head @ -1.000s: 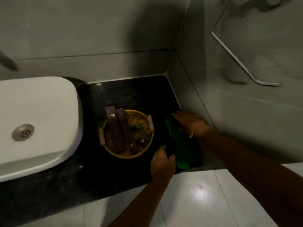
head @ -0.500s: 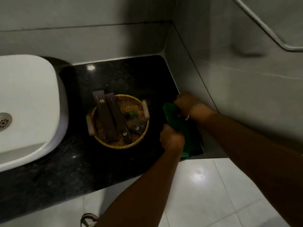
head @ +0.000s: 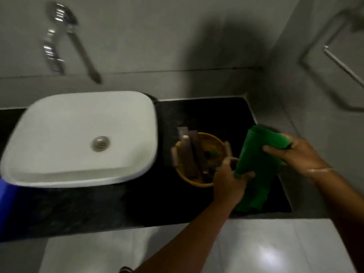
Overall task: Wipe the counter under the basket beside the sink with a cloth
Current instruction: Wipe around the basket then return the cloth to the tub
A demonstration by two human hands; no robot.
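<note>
A green cloth point(head: 256, 160) is lifted above the right end of the black counter point(head: 197, 115). Both hands hold it. My left hand point(head: 229, 180) grips its lower left edge, just in front of the basket. My right hand point(head: 297, 154) grips its upper right part. The round woven basket point(head: 199, 182) stands on the counter between the cloth and the white sink point(head: 78, 138). Long brown boxes point(head: 189, 152) and small items lie in it. The frame is blurred by motion.
A chrome tap point(head: 59, 40) hangs on the wall above the sink. Grey tiled walls close the counter at the back and right, where a metal rail point(head: 342, 66) is mounted. Pale floor tiles point(head: 266, 249) lie below the counter's front edge. Something blue point(head: 6, 209) shows at the left edge.
The cloth has come up off the counter, now stretched between both hands. The view has swung left, bringing the whole sink and the tap into sight.
</note>
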